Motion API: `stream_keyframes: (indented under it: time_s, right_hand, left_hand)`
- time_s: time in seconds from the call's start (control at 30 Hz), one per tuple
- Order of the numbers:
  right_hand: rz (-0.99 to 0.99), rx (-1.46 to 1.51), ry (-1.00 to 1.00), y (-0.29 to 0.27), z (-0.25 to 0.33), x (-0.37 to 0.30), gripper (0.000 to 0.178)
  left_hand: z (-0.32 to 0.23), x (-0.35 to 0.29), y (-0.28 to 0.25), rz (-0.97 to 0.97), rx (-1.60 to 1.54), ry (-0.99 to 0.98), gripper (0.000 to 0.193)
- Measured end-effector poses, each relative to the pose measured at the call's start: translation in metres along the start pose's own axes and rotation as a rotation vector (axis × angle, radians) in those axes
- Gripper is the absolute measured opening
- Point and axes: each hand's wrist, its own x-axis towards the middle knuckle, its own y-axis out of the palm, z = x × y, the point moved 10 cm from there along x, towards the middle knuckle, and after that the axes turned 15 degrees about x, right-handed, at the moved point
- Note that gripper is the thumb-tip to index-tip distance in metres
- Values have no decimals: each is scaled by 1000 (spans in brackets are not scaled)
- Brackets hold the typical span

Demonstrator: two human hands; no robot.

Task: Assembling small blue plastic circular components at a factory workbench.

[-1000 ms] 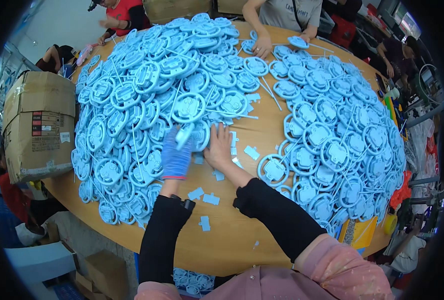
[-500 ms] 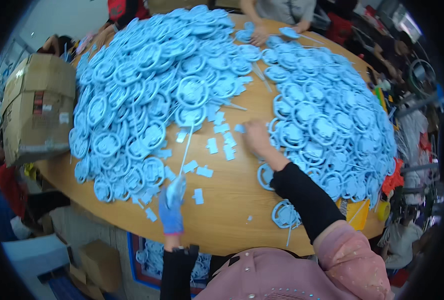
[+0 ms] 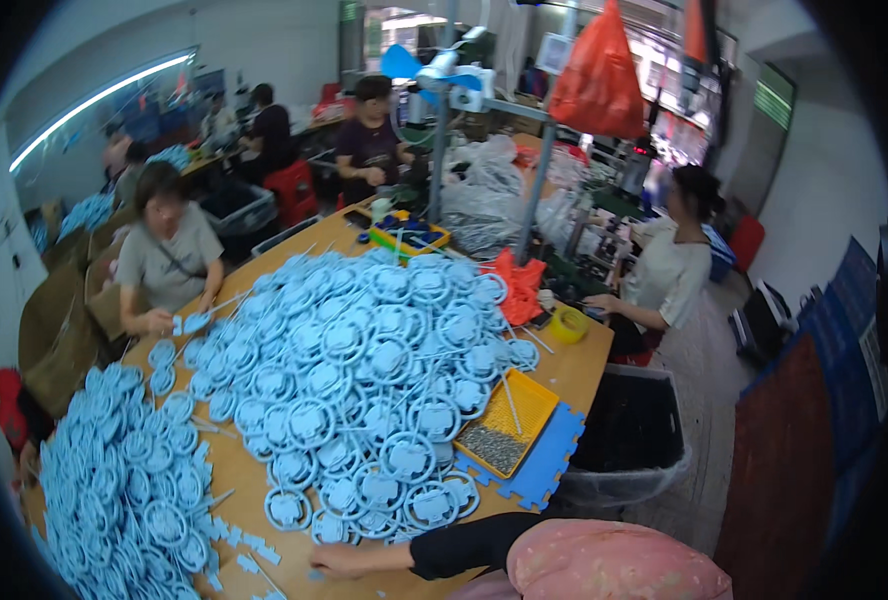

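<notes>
A bare right hand [image 3: 336,560], reaching from a black sleeve [image 3: 469,545], rests low over a brown wooden tabletop [image 3: 239,480], a small light-blue flat piece [image 3: 315,575] at its fingertips. Its fingers are curled, though blur leaves it impossible to tell whether they grasp that piece. The left hand is out of view, the state of its fingers unknown. Just left of the right hand lie scattered light-blue flat plastic pieces [image 3: 254,541]; beyond it rises a broad heap of light-blue round plastic wheel-shaped parts [image 3: 364,345], with a second heap of the same parts [image 3: 129,480] at left. A yellow perforated plastic tray [image 3: 526,400] (small grey bits fill its near end) sits beside the larger heap, overlapping a blue foam mat [image 3: 554,462]. Across the tabletop, a co-worker in a pale T-shirt [image 3: 169,262] handles a light-blue part [image 3: 196,322].
</notes>
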Motion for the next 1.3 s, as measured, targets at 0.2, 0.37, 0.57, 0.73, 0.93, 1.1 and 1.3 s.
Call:
stream_keyframes:
  time_s: [0.2, 0.37, 0.57, 0.73, 0.93, 1.1, 1.3]
  right_hand:
    - [169, 108, 165, -4, -5, -44, 13]
    - [123, 39, 58, -10, 14, -48, 20]
    - [199, 230, -102, 5, 61, -44, 27]
    - [96, 177, -109, -12, 91, -33, 22]
    - [-81, 335, 14, -37, 100, -44, 28]
    - [-61, 111, 178, -35, 24, -40, 61]
    - [-64, 537, 445, -63, 2, -32, 45]
  left_hand:
    - [12, 43, 29, 154, -212, 44, 64]
    - [8, 53, 34, 366, -583, 41, 66]
    - [-52, 52, -58, 533, -1065, 159, 61]
    - [-83, 41, -109, 634, -1541, -156, 53]
    - [-111, 44, -124, 546, -1754, -55, 52]
    - [-118, 51, -90, 435, -1702, -81, 58]
    - [-118, 77, -67, 266, -1575, -20, 63]
